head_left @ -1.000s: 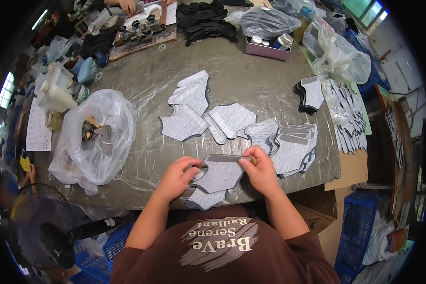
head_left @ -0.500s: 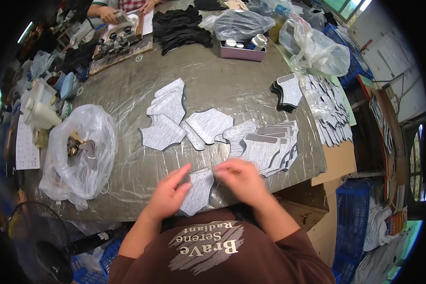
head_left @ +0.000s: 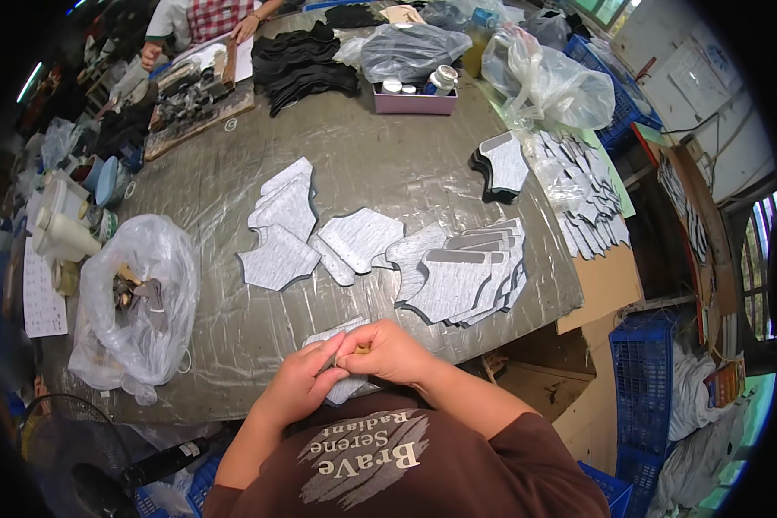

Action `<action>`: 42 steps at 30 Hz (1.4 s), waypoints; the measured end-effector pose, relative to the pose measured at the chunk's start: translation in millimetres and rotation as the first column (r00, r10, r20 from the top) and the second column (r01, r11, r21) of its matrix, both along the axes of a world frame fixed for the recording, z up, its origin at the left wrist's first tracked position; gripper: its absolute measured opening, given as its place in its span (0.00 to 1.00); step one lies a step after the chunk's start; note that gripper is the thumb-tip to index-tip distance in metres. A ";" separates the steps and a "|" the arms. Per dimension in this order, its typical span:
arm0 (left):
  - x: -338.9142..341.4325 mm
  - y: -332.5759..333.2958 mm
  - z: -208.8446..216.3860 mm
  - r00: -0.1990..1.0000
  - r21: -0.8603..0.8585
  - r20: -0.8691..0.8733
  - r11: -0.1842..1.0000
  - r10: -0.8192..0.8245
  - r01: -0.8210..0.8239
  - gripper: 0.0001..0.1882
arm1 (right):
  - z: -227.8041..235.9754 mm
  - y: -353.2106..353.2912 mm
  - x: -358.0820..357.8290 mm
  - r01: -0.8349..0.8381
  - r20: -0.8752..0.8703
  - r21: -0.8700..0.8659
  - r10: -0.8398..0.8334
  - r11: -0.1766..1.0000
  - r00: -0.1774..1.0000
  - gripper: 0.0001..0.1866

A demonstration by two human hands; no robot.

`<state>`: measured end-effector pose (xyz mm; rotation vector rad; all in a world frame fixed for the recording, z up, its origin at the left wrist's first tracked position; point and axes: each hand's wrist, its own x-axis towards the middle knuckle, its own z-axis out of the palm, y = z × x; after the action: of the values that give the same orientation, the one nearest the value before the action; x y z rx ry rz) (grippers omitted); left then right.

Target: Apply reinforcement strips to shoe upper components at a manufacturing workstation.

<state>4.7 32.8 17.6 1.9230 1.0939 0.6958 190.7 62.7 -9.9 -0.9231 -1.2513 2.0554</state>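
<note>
My left hand point(head_left: 305, 380) and my right hand point(head_left: 384, 352) meet near the table's front edge, fingertips pressed together. A small grey edge shows at the left fingertips and a tan bit by the right fingers; what they are is too small to tell. Beneath the hands lie light-grey cut fabric pieces point(head_left: 345, 392), mostly covered. Beyond them, more heathered grey cut pieces point(head_left: 272, 255) overlap at the left, others point(head_left: 363, 236) in the middle. A fanned stack point(head_left: 453, 283) with darker grey strips along its upper edges lies to the right.
A clear plastic bag point(head_left: 181, 259) holding scraps lies at left. A neat stack point(head_left: 505, 164) of cut pieces sits far right, black pieces point(head_left: 298, 65) at the back beside a purple box point(head_left: 414, 104) with bottles. A co-worker's hand point(head_left: 246, 28) shows at the far left. A fan point(head_left: 104, 483) stands lower left.
My hands, apart on either side of a grey piece before, have come together over the pieces with fingers closed. The co-worker's hand has left the tool on the board. The whole view has shifted slightly.
</note>
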 end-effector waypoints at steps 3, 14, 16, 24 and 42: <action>-1.3 -2.3 6.1 0.997 -0.117 0.045 0.991 0.063 -0.057 0.25 | -2.5 -2.2 -4.1 0.068 0.053 0.080 -0.072 0.994 0.996 0.04; 0.9 5.9 10.9 0.982 0.164 0.081 0.969 0.172 -0.183 0.11 | -19.3 -8.5 -16.3 -0.031 -0.237 -0.076 0.012 0.997 0.972 0.03; 0.5 7.7 6.6 0.991 0.240 0.057 0.961 0.125 -0.135 0.08 | -17.4 -9.7 -17.1 -0.015 -0.195 -0.076 0.000 0.997 0.981 0.05; -25.2 -12.2 -24.2 0.742 -0.208 0.271 0.790 0.613 -0.577 0.05 | -25.2 14.4 6.2 0.244 -0.618 -0.502 -0.542 0.830 0.569 0.03; -24.9 8.3 -30.9 0.805 -0.604 0.105 0.680 0.584 -0.415 0.03 | -24.8 -17.7 9.5 -0.299 0.428 0.902 -0.541 0.313 0.724 0.05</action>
<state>-20.2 41.1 -13.3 0.9685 1.4610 0.8110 200.2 45.0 -34.7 -1.0746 -2.2720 0.3638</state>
